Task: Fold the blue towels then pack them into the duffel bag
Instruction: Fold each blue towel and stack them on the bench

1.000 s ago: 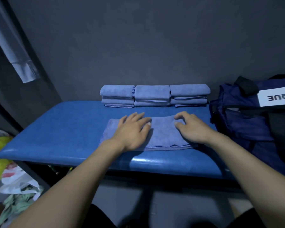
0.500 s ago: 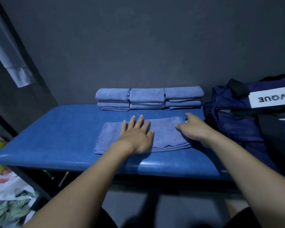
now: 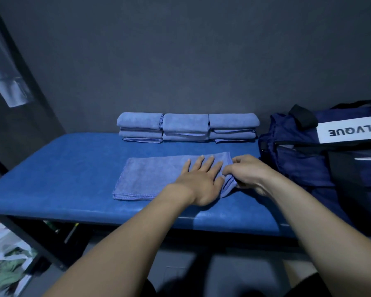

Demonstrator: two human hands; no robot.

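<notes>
Towel [image 3: 154,179] spread flat on blue bench [image 3: 62,168], folded to a long strip, near edge close to bench front. Left hand [image 3: 201,181] laid palm-down on towel's right half, fingers straight and slightly fanned, pressing cloth to bench. Right hand [image 3: 244,172] at towel's right end, touching left hand's fingers, thumb and fingers curled in a pinching grip on that end's edge, cloth bunched and slightly raised there. Rest of towel stretched left of both hands, flat and uncovered. Stacks [image 3: 186,127] of folded towels, three side by side, at far edge of bench against dark wall, well apart from hands. Bag [image 3: 308,159], navy with white label, at right end of bench, just beside right hand. Plastic bags [image 3: 4,264] on floor, lower left.
</notes>
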